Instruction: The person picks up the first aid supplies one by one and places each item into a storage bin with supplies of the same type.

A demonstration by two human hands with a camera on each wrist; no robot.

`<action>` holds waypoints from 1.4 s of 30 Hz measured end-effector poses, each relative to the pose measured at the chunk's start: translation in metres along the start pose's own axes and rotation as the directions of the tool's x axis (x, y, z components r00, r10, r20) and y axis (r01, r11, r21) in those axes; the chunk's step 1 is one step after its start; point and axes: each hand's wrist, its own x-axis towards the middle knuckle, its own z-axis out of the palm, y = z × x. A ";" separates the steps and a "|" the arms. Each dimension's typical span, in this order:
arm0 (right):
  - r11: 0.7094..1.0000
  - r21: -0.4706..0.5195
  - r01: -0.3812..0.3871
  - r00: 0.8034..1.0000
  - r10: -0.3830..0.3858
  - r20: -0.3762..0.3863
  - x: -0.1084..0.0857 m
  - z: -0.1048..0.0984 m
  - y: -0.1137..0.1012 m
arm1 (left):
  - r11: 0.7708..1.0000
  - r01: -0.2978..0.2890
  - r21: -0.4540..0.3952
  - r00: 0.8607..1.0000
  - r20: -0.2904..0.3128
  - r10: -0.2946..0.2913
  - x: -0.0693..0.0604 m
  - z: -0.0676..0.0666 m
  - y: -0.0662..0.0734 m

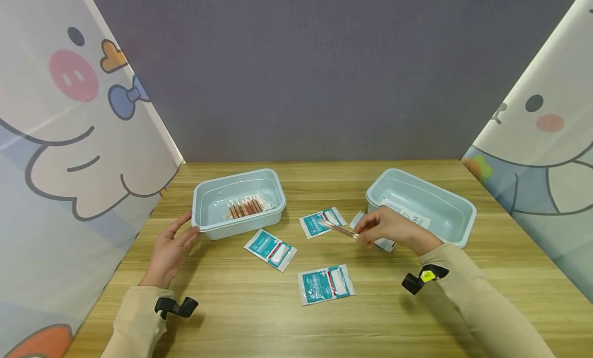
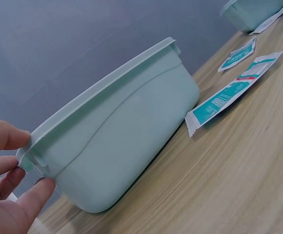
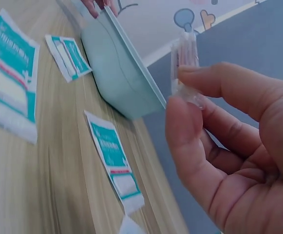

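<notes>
My right hand (image 1: 386, 227) pinches a small clear pack of brown-tinted swabs (image 1: 342, 229) between thumb and fingers, above the table by the right tub. In the right wrist view the pack (image 3: 185, 63) stands up from the fingertips of the hand (image 3: 234, 131). My left hand (image 1: 169, 250) holds the near left corner of the left tub (image 1: 245, 225); the left wrist view shows the fingers of this hand (image 2: 9, 180) at the rim of the tub (image 2: 117, 126). Several brown swabs in clear wrap (image 1: 245, 207) lie inside that tub.
Teal-and-white packets lie between the tubs: one near the left tub (image 1: 271, 250), one at the centre (image 1: 326, 284), one further back (image 1: 315, 224). White packets lie partly behind my right hand. The right tub (image 1: 445, 214) holds a white printed packet (image 1: 405, 212). Walls enclose the table.
</notes>
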 end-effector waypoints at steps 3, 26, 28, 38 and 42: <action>0.999 0.036 0.003 1.000 -0.003 0.007 0.008 0.003 -0.003 | 1.000 -0.005 0.003 1.000 0.003 0.005 0.000 0.000 0.000; 0.967 0.248 -0.062 0.996 0.045 0.074 0.069 0.026 -0.031 | 1.000 -0.006 0.012 1.000 -0.001 0.006 0.000 -0.001 0.001; 0.961 0.271 -0.063 0.996 0.042 0.082 0.075 0.029 -0.033 | 1.000 -0.006 0.014 1.000 -0.001 0.006 0.000 -0.001 0.001; 0.957 0.286 -0.056 0.995 0.029 0.099 0.104 0.041 -0.040 | 1.000 -0.001 0.007 1.000 0.008 0.001 0.000 -0.001 0.000; 0.955 0.286 -0.074 0.994 0.048 0.096 0.116 0.046 -0.041 | 1.000 -0.001 -0.001 1.000 0.016 0.001 0.001 -0.001 -0.001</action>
